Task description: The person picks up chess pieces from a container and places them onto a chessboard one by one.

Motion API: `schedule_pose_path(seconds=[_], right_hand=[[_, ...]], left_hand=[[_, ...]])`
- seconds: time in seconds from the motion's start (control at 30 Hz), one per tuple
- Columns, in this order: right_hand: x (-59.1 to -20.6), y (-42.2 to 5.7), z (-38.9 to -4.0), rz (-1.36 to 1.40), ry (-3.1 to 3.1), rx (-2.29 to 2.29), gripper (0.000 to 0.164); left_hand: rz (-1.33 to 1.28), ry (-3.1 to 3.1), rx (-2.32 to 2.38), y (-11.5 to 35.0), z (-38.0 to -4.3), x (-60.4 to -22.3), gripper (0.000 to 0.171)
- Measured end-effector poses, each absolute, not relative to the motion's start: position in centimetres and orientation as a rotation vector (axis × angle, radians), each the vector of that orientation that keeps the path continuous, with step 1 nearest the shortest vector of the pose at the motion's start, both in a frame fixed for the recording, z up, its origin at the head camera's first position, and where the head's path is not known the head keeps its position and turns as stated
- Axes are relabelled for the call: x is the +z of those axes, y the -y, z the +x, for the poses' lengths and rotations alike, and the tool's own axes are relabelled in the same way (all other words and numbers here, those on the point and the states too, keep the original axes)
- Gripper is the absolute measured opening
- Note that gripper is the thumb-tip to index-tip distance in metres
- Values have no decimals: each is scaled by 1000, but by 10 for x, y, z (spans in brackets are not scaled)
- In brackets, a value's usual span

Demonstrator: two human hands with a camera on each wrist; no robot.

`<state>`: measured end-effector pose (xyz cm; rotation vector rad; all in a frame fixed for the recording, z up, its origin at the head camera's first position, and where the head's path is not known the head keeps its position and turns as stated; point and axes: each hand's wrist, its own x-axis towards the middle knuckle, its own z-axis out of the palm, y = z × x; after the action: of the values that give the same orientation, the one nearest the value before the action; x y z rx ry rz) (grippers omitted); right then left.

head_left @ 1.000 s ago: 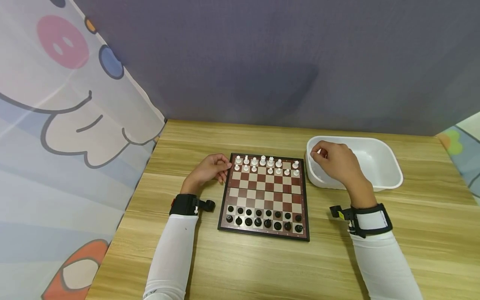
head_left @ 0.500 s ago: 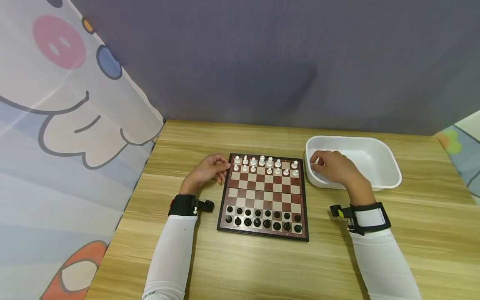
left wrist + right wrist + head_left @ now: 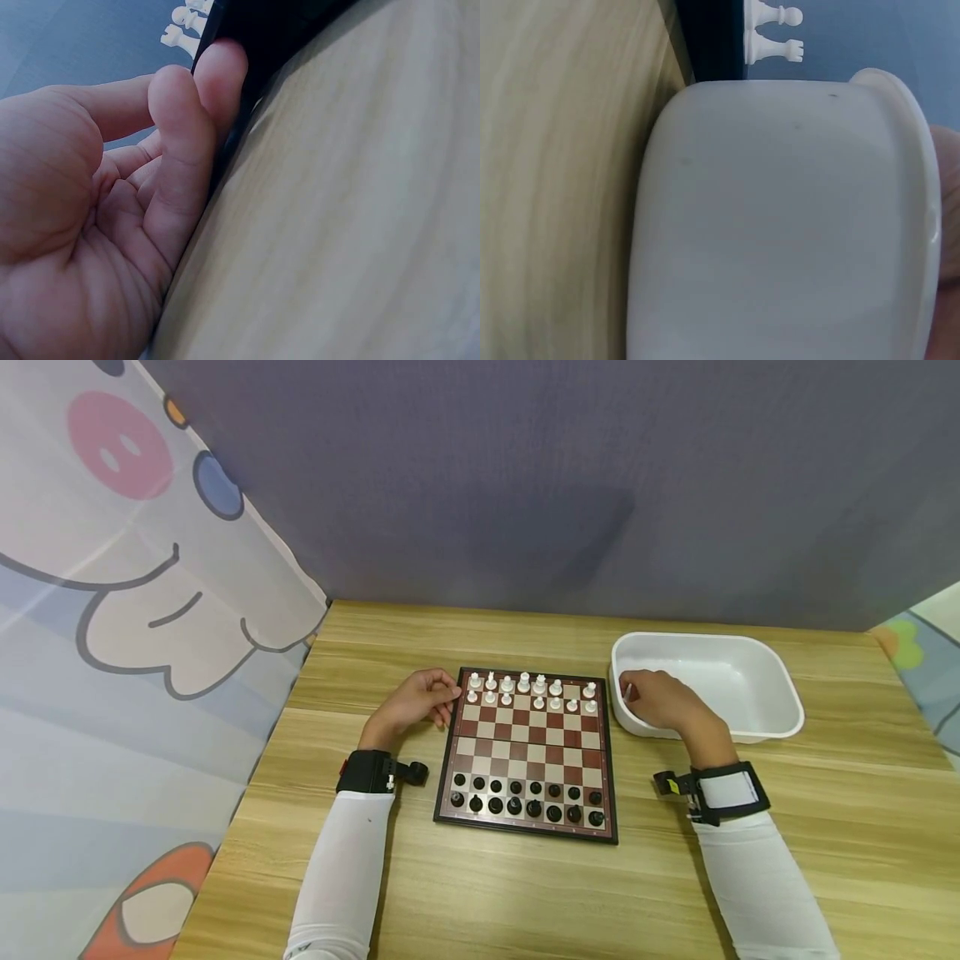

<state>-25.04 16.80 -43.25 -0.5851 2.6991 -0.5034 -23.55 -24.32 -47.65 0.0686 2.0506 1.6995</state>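
A folding chessboard [image 3: 528, 731] lies on the table with white chess pieces [image 3: 540, 683] along its far side and black pieces [image 3: 514, 806] along its near side. My left hand [image 3: 416, 700] rests beside the board's far left corner, thumb touching the dark edge, fingers loosely bent. Its fingertips [image 3: 176, 94] show against that edge in the left wrist view. My right hand [image 3: 663, 700] reaches down into the left end of a white plastic tub [image 3: 783, 693], fingertips low inside; I cannot tell whether they hold anything. The tub's wall hides most of that hand in the right wrist view.
The tub stands close to the board's right edge. Wood-grain table [image 3: 525, 902] surrounds both. A grey partition [image 3: 525, 485] rises at the back, and a cartoon-printed curtain [image 3: 150, 693] borders the left side.
My right hand has lowered from above the tub's left rim down into the tub, its fingers bending inward. My left hand and the board stay in place.
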Motion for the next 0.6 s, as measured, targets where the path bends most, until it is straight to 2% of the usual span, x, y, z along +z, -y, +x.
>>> schedule_pose_path(seconds=[0.6], right_hand=[[-437,-167,-252,-579,-2744,-514,16]], left_hand=[[80,-2054,1701,243,-235,-477,18]])
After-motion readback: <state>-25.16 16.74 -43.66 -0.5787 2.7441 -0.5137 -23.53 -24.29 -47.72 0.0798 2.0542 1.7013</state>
